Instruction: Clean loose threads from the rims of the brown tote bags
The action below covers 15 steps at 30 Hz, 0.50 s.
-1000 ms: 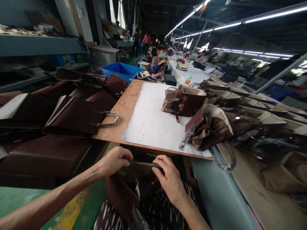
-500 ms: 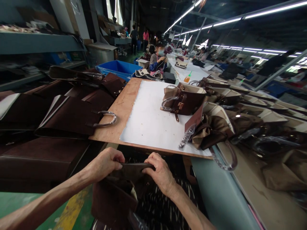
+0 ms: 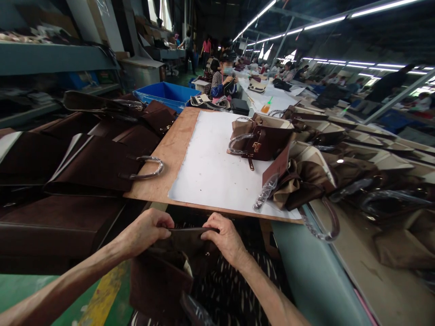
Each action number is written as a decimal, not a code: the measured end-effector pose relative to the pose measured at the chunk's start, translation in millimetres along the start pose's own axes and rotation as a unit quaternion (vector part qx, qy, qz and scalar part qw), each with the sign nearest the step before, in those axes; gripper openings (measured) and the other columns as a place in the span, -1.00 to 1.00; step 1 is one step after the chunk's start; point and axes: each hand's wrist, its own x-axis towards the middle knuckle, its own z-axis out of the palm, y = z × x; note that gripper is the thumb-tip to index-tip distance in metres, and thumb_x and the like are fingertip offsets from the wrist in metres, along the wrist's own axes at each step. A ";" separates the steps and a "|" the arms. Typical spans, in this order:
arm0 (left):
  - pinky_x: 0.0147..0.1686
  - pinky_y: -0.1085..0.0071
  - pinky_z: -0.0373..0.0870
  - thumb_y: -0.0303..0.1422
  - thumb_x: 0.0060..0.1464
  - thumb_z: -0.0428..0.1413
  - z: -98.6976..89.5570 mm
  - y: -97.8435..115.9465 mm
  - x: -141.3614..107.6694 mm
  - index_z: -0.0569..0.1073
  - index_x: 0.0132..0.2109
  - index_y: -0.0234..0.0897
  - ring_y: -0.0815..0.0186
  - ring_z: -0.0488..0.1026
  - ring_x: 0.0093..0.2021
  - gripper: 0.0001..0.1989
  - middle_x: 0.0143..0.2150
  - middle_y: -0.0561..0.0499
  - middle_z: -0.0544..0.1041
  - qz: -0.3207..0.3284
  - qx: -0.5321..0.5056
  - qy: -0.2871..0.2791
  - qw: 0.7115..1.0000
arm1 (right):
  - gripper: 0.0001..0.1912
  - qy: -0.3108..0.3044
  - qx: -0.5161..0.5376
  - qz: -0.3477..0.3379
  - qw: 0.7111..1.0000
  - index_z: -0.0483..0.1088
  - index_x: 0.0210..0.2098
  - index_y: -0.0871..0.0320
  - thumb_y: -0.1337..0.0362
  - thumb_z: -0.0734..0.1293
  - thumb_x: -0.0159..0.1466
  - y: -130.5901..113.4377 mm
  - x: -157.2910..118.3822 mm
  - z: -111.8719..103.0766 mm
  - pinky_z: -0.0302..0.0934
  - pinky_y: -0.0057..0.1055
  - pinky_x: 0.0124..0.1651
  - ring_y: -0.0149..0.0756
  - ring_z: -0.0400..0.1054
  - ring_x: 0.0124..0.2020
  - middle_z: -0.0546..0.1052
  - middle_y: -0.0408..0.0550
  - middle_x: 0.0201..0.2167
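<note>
A dark brown handbag (image 3: 159, 285) rests on my lap below the table's front edge. My left hand (image 3: 154, 226) pinches its upper edge at the left, thumb and fingers closed. At the right end of the same edge my right hand (image 3: 222, 235) grips it between thumb and fingers. The edge is stretched straight between the two hands. A plastic-wrapped handle (image 3: 197, 310) hangs at the bag's lower right. Much of the bag's inside is in shadow.
A wooden board (image 3: 176, 149) with white paper (image 3: 210, 167) lies ahead. On it stands a brown handbag (image 3: 268, 142) with a gold clasp. Dark bags (image 3: 95, 163) are piled left; several lined bags (image 3: 367, 163) crowd the right. Behind are a blue bin (image 3: 166, 95) and a seated person (image 3: 220, 81).
Both hands keep their hold on the bag's edge, with hardly any movement. The view has shifted slightly. A standing person in the background has stretched out an arm.
</note>
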 end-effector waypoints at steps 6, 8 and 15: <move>-0.50 0.51 0.10 -0.36 -0.19 0.01 0.8 -6.3 0.8 0.47 -0.38 -0.35 0.37 0.26 -0.49 -0.79 -0.53 0.08 0.37 0.004 -0.016 -0.007 1.000 | -0.93 -0.016 0.031 0.024 0.999 0.40 -0.55 0.18 0.39 0.31 0.06 -2.2 0.8 -0.2 0.09 -0.48 -0.28 -0.43 0.24 -0.38 0.32 -0.20 -0.47; -0.50 0.51 0.09 -0.35 -0.18 0.01 1.7 -8.2 0.8 0.47 -0.37 -0.35 0.38 0.25 -0.49 -0.79 -0.53 0.08 0.37 0.003 -0.015 -0.007 1.000 | -0.91 -0.019 0.021 0.019 0.999 0.40 -0.55 0.18 0.39 0.30 0.08 -3.7 0.6 -0.3 0.09 -0.48 -0.28 -0.43 0.24 -0.38 0.32 -0.19 -0.47; -0.51 0.52 0.06 -0.37 -0.17 -0.01 5.2 -10.4 -4.9 0.43 -0.39 -0.34 0.39 0.25 -0.48 -0.81 -0.52 0.09 0.34 0.013 -0.011 0.000 1.000 | -0.89 -0.011 -0.163 -0.057 0.985 0.44 -0.49 0.12 0.29 0.32 0.14 -11.8 0.2 -1.2 0.05 -0.42 -0.18 -0.38 0.22 -0.31 0.38 -0.18 -0.46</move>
